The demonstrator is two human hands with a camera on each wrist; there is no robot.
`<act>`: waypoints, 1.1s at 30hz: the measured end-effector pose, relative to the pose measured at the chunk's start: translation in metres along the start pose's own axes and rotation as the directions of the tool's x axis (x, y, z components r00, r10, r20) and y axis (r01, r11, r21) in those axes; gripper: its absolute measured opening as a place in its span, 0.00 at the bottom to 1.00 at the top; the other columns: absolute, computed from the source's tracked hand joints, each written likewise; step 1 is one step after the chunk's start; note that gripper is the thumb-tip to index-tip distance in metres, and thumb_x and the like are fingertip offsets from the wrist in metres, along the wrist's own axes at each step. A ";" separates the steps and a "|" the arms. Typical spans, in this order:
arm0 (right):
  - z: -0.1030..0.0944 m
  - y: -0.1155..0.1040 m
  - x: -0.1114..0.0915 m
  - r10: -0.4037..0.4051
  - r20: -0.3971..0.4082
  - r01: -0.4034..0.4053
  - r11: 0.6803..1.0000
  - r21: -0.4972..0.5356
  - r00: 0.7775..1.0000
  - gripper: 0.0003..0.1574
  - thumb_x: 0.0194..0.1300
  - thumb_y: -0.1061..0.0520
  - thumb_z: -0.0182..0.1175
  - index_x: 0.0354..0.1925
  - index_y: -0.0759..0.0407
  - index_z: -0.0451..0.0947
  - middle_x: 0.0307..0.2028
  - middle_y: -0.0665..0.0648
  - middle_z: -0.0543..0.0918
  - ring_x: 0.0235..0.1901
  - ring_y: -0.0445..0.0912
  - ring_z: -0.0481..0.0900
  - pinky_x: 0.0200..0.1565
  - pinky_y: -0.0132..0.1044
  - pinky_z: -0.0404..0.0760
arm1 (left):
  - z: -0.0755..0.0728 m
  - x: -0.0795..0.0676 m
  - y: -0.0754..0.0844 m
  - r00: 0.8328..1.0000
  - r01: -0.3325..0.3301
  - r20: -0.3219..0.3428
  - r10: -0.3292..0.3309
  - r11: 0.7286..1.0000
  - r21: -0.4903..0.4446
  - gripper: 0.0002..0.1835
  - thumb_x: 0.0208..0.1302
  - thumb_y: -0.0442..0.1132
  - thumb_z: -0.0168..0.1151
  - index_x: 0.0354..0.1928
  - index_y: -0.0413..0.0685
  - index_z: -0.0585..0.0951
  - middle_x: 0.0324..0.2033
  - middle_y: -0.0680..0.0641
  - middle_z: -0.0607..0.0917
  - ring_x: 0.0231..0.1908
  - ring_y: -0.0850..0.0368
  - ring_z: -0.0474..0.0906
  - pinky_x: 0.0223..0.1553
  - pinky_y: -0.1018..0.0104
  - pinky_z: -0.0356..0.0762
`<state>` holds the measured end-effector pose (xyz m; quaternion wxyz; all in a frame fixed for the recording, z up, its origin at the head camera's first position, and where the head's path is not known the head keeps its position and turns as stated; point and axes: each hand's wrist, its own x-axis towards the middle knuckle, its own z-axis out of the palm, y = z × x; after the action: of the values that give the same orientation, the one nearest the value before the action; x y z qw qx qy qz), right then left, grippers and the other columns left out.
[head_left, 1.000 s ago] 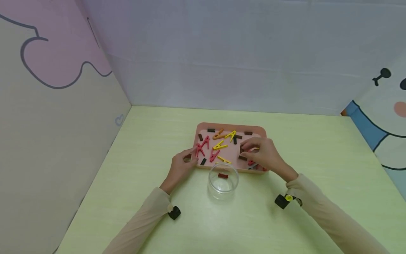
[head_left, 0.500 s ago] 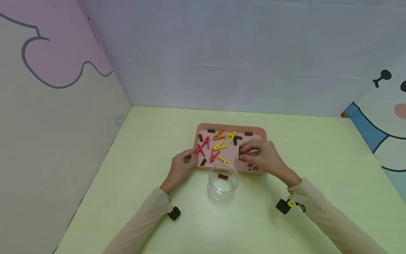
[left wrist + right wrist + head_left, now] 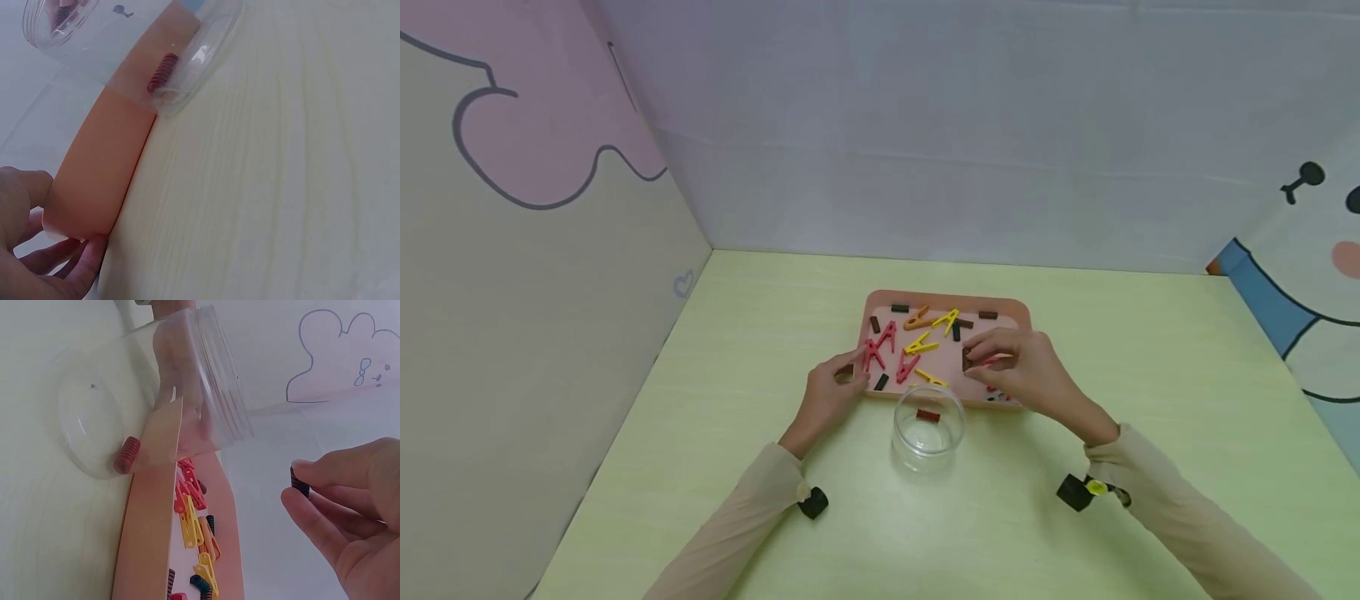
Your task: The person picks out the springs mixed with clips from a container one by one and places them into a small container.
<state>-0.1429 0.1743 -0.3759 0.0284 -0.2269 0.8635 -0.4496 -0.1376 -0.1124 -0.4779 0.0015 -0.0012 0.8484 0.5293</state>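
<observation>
L hand point(image 3: 826, 398) and R hand point(image 3: 1028, 367) were apart, at opp. ends of a pink rectangular tray w/ rounded corners point(image 3: 946, 300), which sat mid-bench, nearer the back edge of the pale green wood-grain bench point(image 3: 790, 308). L hand was clamped on the tray's L edge by the front-L corner, thumb + fingers round the wall. R hand had a small dark brown ridged cylinder point(image 3: 300, 483) pinched btwn thumb + fingertip, held up over the tray's R half. Just in front of the tray's front edge a clear round see-through jar point(image 3: 928, 452) stood upright, w/ one red-brown ridged cylinder point(image 3: 928, 415) lying on its bottom. In the tray: red A-shaped clips point(image 3: 906, 367) toward the L edge, yellow A-shaped clips point(image 3: 921, 345) around the middle, an orange A-shaped clip point(image 3: 917, 320) near the back edge. Other dark ridged cylinders point(image 3: 900, 308) lay along the back edge, by the L edge, near the front-L corner + R of centre, incl. two close together beside a yellow clip. More pcs near the front-R corner were partly hidden by R hand, couldn't tell how many. Beige sleeves point(image 3: 737, 517) covered both forearms, each w/ a black wrist device point(image 3: 813, 503).
</observation>
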 end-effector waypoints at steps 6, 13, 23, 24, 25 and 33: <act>0.001 -0.006 -0.002 -0.028 -0.001 0.028 1.000 -0.013 1.000 0.10 0.51 0.65 0.70 0.35 0.60 0.85 0.42 0.55 0.84 0.37 0.46 0.82 0.35 0.32 0.81 | 0.000 0.000 0.001 1.000 0.013 0.001 -0.013 1.000 -0.003 0.24 0.61 0.38 0.63 0.61 0.53 0.76 0.55 0.49 0.78 0.49 0.54 0.74 0.50 0.58 0.75; 0.004 -0.013 -0.006 -0.052 0.014 0.052 0.999 -0.005 0.999 0.10 0.50 0.64 0.71 0.35 0.59 0.85 0.43 0.55 0.84 0.40 0.46 0.81 0.35 0.32 0.81 | 0.000 0.000 0.001 1.000 0.013 0.005 -0.013 1.000 -0.016 0.23 0.61 0.38 0.63 0.60 0.53 0.77 0.55 0.49 0.78 0.49 0.54 0.74 0.50 0.57 0.75; 0.010 -0.022 -0.011 -0.077 0.047 0.072 0.993 0.089 0.996 0.10 0.50 0.64 0.71 0.35 0.60 0.85 0.43 0.55 0.83 0.41 0.47 0.81 0.36 0.36 0.82 | 0.000 0.001 -0.003 1.000 0.014 0.010 -0.014 1.000 -0.007 0.24 0.61 0.39 0.63 0.61 0.55 0.77 0.54 0.49 0.79 0.49 0.54 0.73 0.50 0.57 0.75; 0.011 -0.022 -0.011 -0.080 0.053 0.075 0.993 0.094 0.995 0.10 0.50 0.64 0.71 0.35 0.60 0.85 0.43 0.55 0.83 0.41 0.47 0.81 0.36 0.36 0.82 | 0.000 0.001 -0.003 1.000 0.013 0.010 -0.013 1.000 -0.008 0.24 0.61 0.39 0.63 0.61 0.55 0.76 0.54 0.49 0.79 0.49 0.54 0.73 0.50 0.57 0.75; 0.012 -0.023 -0.011 -0.081 0.060 0.075 0.993 0.095 0.995 0.10 0.50 0.64 0.71 0.35 0.59 0.85 0.43 0.54 0.83 0.41 0.46 0.81 0.36 0.36 0.82 | 0.000 0.001 -0.003 1.000 0.011 0.009 -0.011 1.000 -0.008 0.24 0.61 0.39 0.63 0.61 0.55 0.76 0.54 0.49 0.79 0.49 0.54 0.74 0.50 0.57 0.75; 0.019 -0.030 -0.013 -0.113 0.086 0.107 0.992 0.070 0.990 0.08 0.50 0.65 0.71 0.33 0.58 0.86 0.42 0.54 0.83 0.40 0.46 0.81 0.35 0.32 0.81 | 0.000 0.001 -0.002 1.000 -0.006 0.009 0.006 1.000 -0.008 0.24 0.61 0.39 0.63 0.61 0.54 0.76 0.55 0.50 0.79 0.50 0.55 0.74 0.50 0.57 0.74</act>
<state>-0.1157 0.1506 -0.3652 0.0496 -0.2931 0.8324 -0.4677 -0.1385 -0.1134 -0.4799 0.0036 0.0039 0.8464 0.5325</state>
